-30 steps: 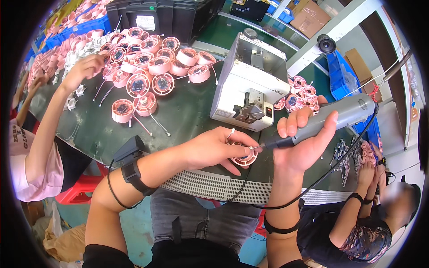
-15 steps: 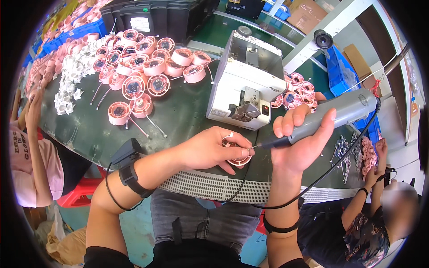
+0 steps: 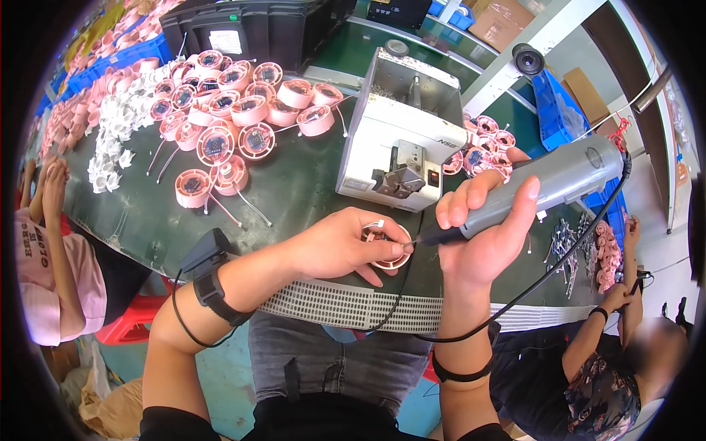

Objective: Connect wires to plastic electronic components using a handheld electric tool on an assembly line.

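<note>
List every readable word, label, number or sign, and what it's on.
White machine: dark lettering on the front, legible but not copied.
Pink shirt at left: dark lettering, likewise not copied.
White label on the black crate: too small to read.
Grey screwdriver: an oval mark, too small to read.
Black box at top: tiny marks, unreadable.

A black crate (image 3: 276, 44) stands far left, a cardboard box (image 3: 504, 23) and a blue bin (image 3: 548, 117) flank a white post (image 3: 562, 31) with a round black device (image 3: 527, 59) far right, and a red stool (image 3: 132, 323) and tan bag (image 3: 118, 408) sit near left.
</note>
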### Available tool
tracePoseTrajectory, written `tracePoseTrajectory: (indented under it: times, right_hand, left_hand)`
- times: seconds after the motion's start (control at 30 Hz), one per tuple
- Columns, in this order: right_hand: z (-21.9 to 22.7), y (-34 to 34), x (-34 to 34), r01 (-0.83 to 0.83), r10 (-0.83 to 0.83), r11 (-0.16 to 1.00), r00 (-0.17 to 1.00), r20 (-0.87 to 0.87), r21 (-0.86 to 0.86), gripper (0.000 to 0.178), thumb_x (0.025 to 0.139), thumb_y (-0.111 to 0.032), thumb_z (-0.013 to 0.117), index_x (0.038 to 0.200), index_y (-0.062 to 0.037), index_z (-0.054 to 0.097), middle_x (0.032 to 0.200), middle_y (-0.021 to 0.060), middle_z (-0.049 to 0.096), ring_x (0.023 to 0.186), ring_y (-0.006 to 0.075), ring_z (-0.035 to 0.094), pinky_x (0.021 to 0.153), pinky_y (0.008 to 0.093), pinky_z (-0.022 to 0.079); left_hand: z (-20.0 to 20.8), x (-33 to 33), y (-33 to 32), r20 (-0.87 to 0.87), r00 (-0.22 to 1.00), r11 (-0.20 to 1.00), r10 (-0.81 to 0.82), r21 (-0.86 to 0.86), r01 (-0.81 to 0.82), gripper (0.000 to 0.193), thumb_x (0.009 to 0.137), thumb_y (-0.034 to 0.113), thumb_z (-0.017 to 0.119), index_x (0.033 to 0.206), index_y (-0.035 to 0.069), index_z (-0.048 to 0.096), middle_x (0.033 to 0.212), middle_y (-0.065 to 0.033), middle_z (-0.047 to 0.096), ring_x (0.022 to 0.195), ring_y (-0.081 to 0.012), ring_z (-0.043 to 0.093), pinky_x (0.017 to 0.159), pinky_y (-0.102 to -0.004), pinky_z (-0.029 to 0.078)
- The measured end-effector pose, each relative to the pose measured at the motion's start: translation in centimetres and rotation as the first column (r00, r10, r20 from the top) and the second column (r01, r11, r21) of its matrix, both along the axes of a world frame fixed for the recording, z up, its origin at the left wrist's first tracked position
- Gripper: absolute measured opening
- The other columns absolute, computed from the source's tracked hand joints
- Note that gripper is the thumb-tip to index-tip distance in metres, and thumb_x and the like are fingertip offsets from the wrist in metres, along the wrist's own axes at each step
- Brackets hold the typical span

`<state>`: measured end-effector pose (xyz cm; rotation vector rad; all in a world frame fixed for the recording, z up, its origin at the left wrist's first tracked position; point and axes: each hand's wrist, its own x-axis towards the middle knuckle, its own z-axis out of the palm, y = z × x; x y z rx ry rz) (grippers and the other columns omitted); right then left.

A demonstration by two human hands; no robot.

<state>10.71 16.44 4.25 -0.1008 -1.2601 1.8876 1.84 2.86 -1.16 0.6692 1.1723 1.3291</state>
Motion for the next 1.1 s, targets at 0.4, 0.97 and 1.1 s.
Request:
tracePoseTrajectory:
  times: [0.4, 0.97, 1.1]
  right_hand:
    - [-1.6, -1.3, -0.3, -0.068, 0.072, 0.996, 0.995, -0.069, 0.06, 0.043, 0.098, -0.027, 0.049, 0.126, 0.0021, 0.033, 0.067, 0.0086, 0.051, 0.049, 0.0148, 0.051, 0.048, 0.0305, 0.047]
    - [-2.1, -2.4, -0.7, 0.027, -0.032, 0.993, 0.999, 0.044, 0.117, 0.043, 0.102, -0.039, 0.036, 0.131, -0.0072, 0.036, 0.069, 0.0053, 0.047, 0.052, 0.0146, 0.047, 0.048, 0.0306, 0.042]
    - [-2.4, -2.2, -1.0, 0.041, -0.046, 0.996, 0.997, 0.063, 0.075, 0.039, 0.102, -0.043, 0.036, 0.121, -0.0092, 0.042, 0.07, 0.0057, 0.048, 0.053, 0.0156, 0.048, 0.048, 0.0313, 0.043]
  left_hand:
    - [-0.6, -0.2, 0.2, 0.017, 0.994, 0.992, 0.112, -0.052, -0.111, 0.027, 0.099, 0.014, 0.046, 0.121, 0.003, 0.056, 0.1, -0.0058, 0.06, 0.091, -0.0132, 0.061, 0.075, -0.0313, 0.059]
    - [-1.4, -0.2, 0.4, 0.022, 0.985, 0.984, 0.174, -0.044, -0.173, 0.03, 0.098, 0.013, 0.044, 0.125, 0.0, 0.05, 0.1, -0.0082, 0.061, 0.088, -0.0162, 0.065, 0.072, -0.0333, 0.058]
    - [-1.4, -0.3, 0.5, 0.054, 0.983, 0.983, 0.175, -0.057, -0.172, 0.029, 0.098, 0.013, 0.044, 0.123, 0.0, 0.05, 0.099, -0.0098, 0.061, 0.088, -0.0171, 0.065, 0.072, -0.0342, 0.058]
